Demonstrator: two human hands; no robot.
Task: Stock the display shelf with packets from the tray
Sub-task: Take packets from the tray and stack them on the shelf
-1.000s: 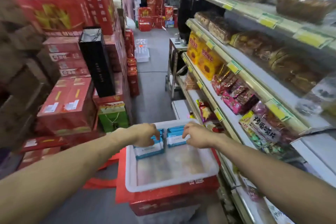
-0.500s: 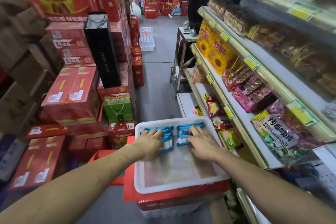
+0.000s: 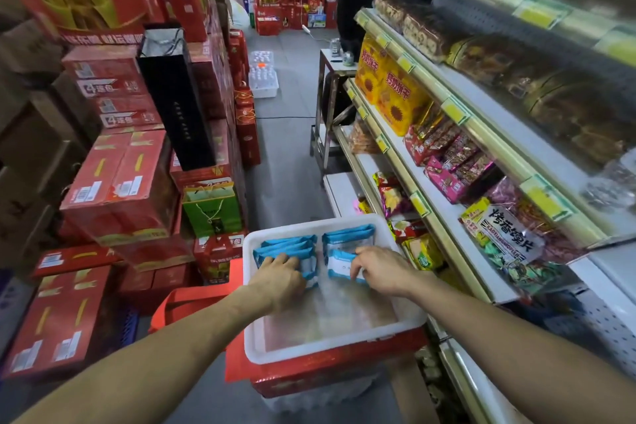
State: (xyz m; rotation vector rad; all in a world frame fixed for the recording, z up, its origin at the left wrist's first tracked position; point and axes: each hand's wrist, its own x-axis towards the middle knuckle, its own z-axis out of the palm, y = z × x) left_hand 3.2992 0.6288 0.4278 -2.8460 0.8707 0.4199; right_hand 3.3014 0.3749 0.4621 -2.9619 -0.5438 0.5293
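The display shelf (image 3: 447, 217) is seen along the right of the aisle, its tiers already filled in part with snack bags. Just beside its lower tier a white plastic tray (image 3: 327, 349) is set on a red carton (image 3: 330, 377). The near half of the tray is bare, and the packets (image 3: 347, 234) are stood in two short rows at its far end.

The packets are judged to be light, flat and soft-sided, with a glossy film that may slip when it is squeezed. They are probably best taken several at a time, clamped across their broad faces or pinched below the sealed top edge, so that none is dropped or creased. White fronts edged in blue are shown, and the print is too small to be read.

The left grip (image 3: 278, 277) is curled over the near packets of the left row. The right grip (image 3: 382, 268) is closed on the nearest packet of the right row, which is pinched at its edge.
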